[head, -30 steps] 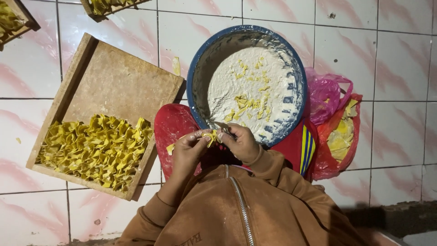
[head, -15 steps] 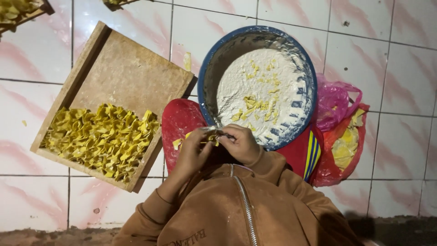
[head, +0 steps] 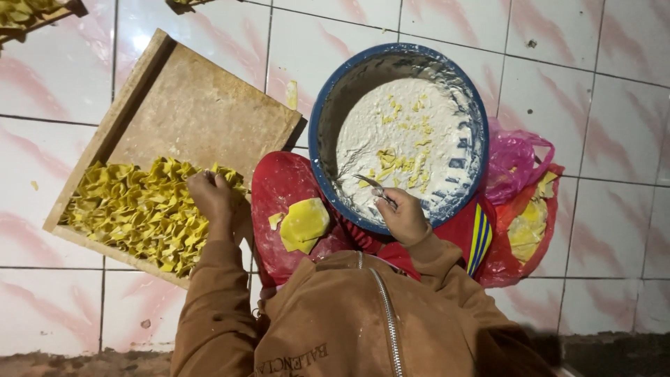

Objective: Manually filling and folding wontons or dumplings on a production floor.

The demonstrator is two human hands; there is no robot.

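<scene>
My left hand (head: 211, 197) rests on the pile of folded yellow dumplings (head: 136, 209) inside the wooden tray (head: 183, 105), its fingers bent over a piece at the pile's right edge. My right hand (head: 401, 218) grips a metal spoon (head: 368, 183) whose tip lies in the white filling of the blue-rimmed metal bowl (head: 328, 105). Yellow dough wrappers (head: 302, 223) lie on my red-clad knee between the two hands. I wear a brown zip jacket.
A pink and red plastic bag (head: 520, 209) holding more yellow wrappers sits right of the bowl. Another tray of yellow pieces (head: 28, 14) shows at the top left corner. The floor is white and pink tile (head: 593, 91).
Both hands were together at my lap folding a yellow wrapper. The left hand has moved out to the dumpling pile in the tray, and the right has moved the spoon into the bowl.
</scene>
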